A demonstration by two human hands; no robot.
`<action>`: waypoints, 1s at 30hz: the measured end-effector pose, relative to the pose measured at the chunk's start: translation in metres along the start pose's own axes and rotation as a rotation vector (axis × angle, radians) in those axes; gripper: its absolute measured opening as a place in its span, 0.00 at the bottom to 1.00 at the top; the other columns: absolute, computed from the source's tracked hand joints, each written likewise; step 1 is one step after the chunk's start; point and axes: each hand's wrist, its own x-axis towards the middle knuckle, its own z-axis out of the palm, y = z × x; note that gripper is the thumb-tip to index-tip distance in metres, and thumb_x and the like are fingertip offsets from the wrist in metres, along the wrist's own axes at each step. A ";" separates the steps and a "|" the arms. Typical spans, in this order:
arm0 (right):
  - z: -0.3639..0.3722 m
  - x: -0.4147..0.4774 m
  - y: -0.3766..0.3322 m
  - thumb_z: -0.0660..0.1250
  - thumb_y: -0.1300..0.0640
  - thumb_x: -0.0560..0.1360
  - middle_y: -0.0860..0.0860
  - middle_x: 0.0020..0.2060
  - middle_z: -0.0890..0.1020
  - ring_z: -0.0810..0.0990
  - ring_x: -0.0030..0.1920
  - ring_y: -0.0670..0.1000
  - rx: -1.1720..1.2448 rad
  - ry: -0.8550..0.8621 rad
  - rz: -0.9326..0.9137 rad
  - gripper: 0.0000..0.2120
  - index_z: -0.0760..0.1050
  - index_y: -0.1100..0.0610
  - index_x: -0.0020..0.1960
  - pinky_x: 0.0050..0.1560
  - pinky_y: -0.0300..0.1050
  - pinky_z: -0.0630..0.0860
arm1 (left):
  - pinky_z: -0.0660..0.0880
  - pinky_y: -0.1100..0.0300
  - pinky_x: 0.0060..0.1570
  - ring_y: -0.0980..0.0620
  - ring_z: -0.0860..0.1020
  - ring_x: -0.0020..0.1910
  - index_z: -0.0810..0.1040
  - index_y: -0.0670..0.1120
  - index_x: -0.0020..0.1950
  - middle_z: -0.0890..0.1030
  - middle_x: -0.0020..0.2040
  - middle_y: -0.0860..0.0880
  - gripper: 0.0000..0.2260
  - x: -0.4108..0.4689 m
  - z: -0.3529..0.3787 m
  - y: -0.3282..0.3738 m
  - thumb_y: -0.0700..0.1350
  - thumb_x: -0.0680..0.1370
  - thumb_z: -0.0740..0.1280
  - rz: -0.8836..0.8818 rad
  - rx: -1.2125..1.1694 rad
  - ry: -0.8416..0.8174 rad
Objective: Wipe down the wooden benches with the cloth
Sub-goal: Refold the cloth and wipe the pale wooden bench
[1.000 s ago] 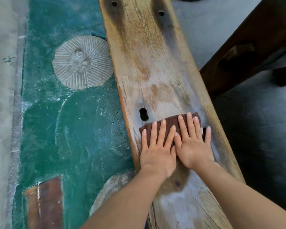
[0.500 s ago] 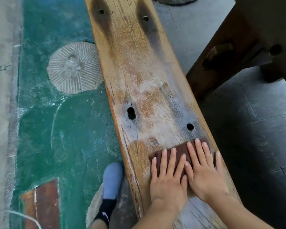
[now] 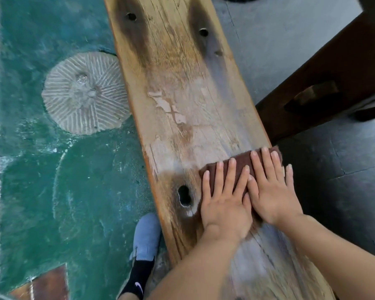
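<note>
Both palms down: my left hand and my right hand lie flat side by side on the brown cloth, pressing it onto the wooden bench. My fingers are straight and only slightly spread, nothing curled, nothing pinched. The right little finger splays out past the cloth's right end, by the bench edge. My right thumb lies against the left index finger, so the two hands touch.

The cloth is a folded rectangle sitting across the right half of the plank, with its far right corner at the plank's right edge. It is mostly covered, and only a strip shows beyond my fingertips.

Just left of my left hand there's an oblong hole through the wood, with a darker patch around it. Ahead of the cloth the plank is pale, worn and cracked along the grain, with flaking patches in the middle. At the far end are two dark streaks, each with a small round hole.

Down on the left, my foot in a light blue shoe and black sock stands on the green painted floor, right beside the plank's edge. Further up, a round grooved stone disc is set into that floor, just beside the bench.

On the right are grey floor tiles and a dark wooden furniture piece near the plank.
</note>
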 end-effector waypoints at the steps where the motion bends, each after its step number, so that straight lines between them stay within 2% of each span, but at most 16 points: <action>1: -0.008 0.014 -0.006 0.33 0.41 0.78 0.44 0.71 0.28 0.22 0.68 0.43 0.016 0.004 -0.005 0.27 0.31 0.44 0.74 0.65 0.47 0.21 | 0.20 0.47 0.63 0.51 0.18 0.65 0.25 0.57 0.69 0.19 0.66 0.53 0.24 0.013 -0.009 -0.007 0.55 0.82 0.41 -0.001 0.000 0.007; 10: -0.061 0.122 -0.042 0.34 0.42 0.78 0.44 0.70 0.28 0.25 0.70 0.45 0.054 0.023 -0.011 0.27 0.31 0.45 0.75 0.70 0.54 0.29 | 0.20 0.47 0.63 0.51 0.19 0.64 0.28 0.57 0.70 0.22 0.68 0.53 0.23 0.114 -0.074 -0.054 0.55 0.82 0.41 0.006 0.022 0.030; 16: -0.085 0.164 -0.055 0.36 0.42 0.79 0.44 0.71 0.27 0.26 0.70 0.44 0.064 0.026 -0.005 0.26 0.31 0.44 0.74 0.71 0.54 0.30 | 0.18 0.48 0.61 0.52 0.18 0.63 0.27 0.58 0.69 0.22 0.68 0.53 0.23 0.153 -0.100 -0.068 0.56 0.82 0.40 -0.007 0.017 0.019; 19: -0.090 0.171 -0.057 0.36 0.42 0.79 0.43 0.68 0.26 0.25 0.69 0.44 0.053 0.015 -0.001 0.26 0.30 0.44 0.74 0.71 0.54 0.30 | 0.19 0.47 0.62 0.52 0.19 0.63 0.27 0.57 0.69 0.22 0.68 0.53 0.23 0.160 -0.106 -0.070 0.56 0.82 0.40 -0.002 0.021 0.006; 24: -0.089 0.169 -0.061 0.36 0.43 0.80 0.44 0.69 0.26 0.26 0.70 0.45 0.065 0.019 0.020 0.26 0.29 0.44 0.74 0.70 0.53 0.28 | 0.22 0.46 0.65 0.51 0.21 0.67 0.27 0.57 0.70 0.22 0.68 0.53 0.23 0.158 -0.109 -0.072 0.56 0.82 0.40 0.011 0.056 -0.009; 30: -0.067 0.140 -0.080 0.34 0.42 0.79 0.45 0.68 0.24 0.22 0.68 0.45 0.065 0.019 -0.009 0.26 0.27 0.45 0.72 0.68 0.53 0.25 | 0.25 0.47 0.68 0.50 0.26 0.72 0.29 0.58 0.72 0.24 0.69 0.54 0.24 0.119 -0.099 -0.090 0.56 0.82 0.42 0.000 0.066 0.022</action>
